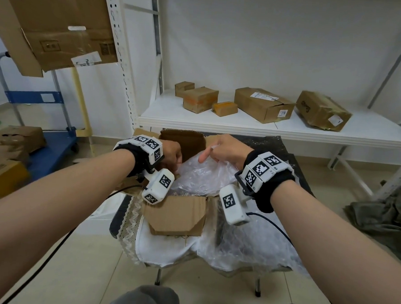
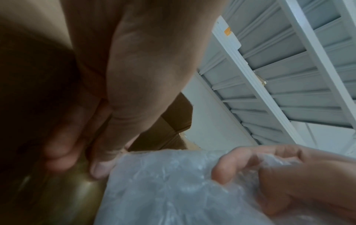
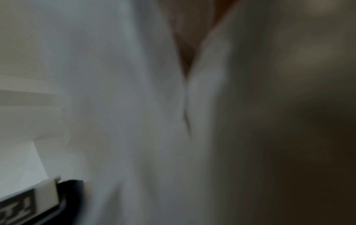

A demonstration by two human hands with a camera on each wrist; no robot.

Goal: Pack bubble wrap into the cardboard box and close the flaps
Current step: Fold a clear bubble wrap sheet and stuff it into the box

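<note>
An open cardboard box stands on a small cloth-covered table, its near flap folded out toward me. A crumpled sheet of clear bubble wrap fills the box's opening. My right hand grips the wrap's top right edge, index finger out; the left wrist view shows this right hand bunching the bubble wrap. My left hand reaches down at the box's left side, its fairly straight fingers against the brown inner wall beside the wrap. The right wrist view is blurred, mostly bubble wrap.
More bubble wrap lies over the table's right front. A white shelf behind carries several closed boxes. A blue cart and boxes stand at the left, a large box hangs upper left, and grey cloth lies at the right.
</note>
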